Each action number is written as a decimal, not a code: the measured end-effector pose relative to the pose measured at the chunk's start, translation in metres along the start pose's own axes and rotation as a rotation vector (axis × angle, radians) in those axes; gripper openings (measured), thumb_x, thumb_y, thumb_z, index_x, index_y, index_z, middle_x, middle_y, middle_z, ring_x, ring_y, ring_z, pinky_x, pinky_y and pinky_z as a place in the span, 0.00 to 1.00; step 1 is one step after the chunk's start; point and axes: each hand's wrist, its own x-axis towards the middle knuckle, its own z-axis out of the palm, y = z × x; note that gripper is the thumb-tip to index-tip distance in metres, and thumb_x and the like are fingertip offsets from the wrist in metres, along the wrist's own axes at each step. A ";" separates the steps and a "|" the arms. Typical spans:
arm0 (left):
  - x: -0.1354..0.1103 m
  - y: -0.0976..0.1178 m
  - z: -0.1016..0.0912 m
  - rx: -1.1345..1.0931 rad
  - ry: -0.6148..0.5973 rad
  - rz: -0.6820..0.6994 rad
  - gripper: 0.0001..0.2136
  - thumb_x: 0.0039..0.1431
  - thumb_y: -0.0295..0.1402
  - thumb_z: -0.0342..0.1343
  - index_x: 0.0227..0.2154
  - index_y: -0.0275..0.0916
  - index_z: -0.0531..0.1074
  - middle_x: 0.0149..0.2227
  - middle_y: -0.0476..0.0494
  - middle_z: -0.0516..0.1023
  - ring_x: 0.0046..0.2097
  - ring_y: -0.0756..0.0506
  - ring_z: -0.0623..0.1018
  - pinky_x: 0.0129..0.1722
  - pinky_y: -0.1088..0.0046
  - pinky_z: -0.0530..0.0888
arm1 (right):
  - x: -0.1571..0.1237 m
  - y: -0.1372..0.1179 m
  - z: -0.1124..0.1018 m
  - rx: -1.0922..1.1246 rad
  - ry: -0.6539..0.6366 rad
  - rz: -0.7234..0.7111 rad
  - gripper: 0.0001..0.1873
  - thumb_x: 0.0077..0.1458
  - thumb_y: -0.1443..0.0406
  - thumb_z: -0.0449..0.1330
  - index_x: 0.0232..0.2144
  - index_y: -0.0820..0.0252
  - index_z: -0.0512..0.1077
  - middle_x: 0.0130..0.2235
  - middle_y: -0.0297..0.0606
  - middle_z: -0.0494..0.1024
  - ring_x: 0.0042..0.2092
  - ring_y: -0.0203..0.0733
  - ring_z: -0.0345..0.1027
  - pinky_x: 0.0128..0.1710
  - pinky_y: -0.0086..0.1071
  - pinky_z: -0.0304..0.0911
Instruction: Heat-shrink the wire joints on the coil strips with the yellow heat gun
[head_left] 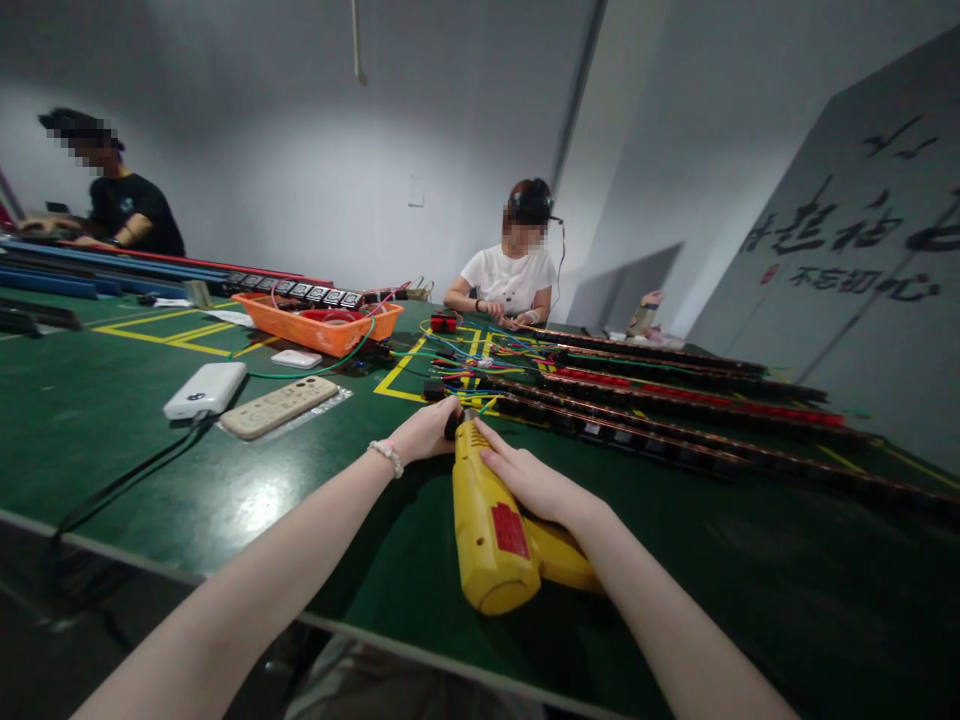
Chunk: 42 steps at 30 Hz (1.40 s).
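Note:
A yellow heat gun point(480, 520) with a red label lies at the middle of the near table, its nozzle end facing away from me. My right hand point(525, 480) is closed over the gun's upper right side, by its handle. At the nozzle end, my left hand point(427, 430) is bent with the fingers together, close to a small black part. What those fingers hold is hidden. Just beyond both hands lie coloured wires point(480, 372) that run to long dark strips point(622, 430) stretching off to the right.
An orange basket point(315, 330) stands back left. Nearer are a white power bank point(205, 390) with a black cable and a beige power strip point(281, 408). Two other people work across the green table point(330, 560), one point(510, 270) behind the wires, one point(139, 205) far left.

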 end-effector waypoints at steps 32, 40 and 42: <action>0.002 0.002 0.003 0.033 0.002 -0.067 0.16 0.41 0.39 0.58 0.32 0.39 0.60 0.27 0.49 0.67 0.27 0.49 0.69 0.25 0.75 0.62 | 0.003 0.021 -0.020 0.014 0.121 0.032 0.34 0.55 0.44 0.38 0.60 0.46 0.40 0.60 0.37 0.52 0.58 0.48 0.49 0.55 0.44 0.44; 0.001 0.001 0.001 0.008 -0.009 -0.020 0.16 0.43 0.38 0.57 0.34 0.39 0.60 0.30 0.48 0.68 0.29 0.48 0.70 0.27 0.74 0.64 | -0.001 0.004 -0.006 -0.007 -0.001 0.020 0.37 0.54 0.43 0.37 0.61 0.50 0.39 0.54 0.42 0.63 0.52 0.47 0.59 0.52 0.43 0.48; 0.001 0.002 0.000 -0.009 -0.009 -0.007 0.16 0.44 0.37 0.57 0.34 0.39 0.59 0.30 0.47 0.68 0.29 0.48 0.70 0.28 0.74 0.64 | -0.002 0.001 -0.004 -0.012 -0.014 0.015 0.36 0.54 0.43 0.36 0.61 0.50 0.39 0.54 0.41 0.63 0.52 0.47 0.59 0.52 0.43 0.48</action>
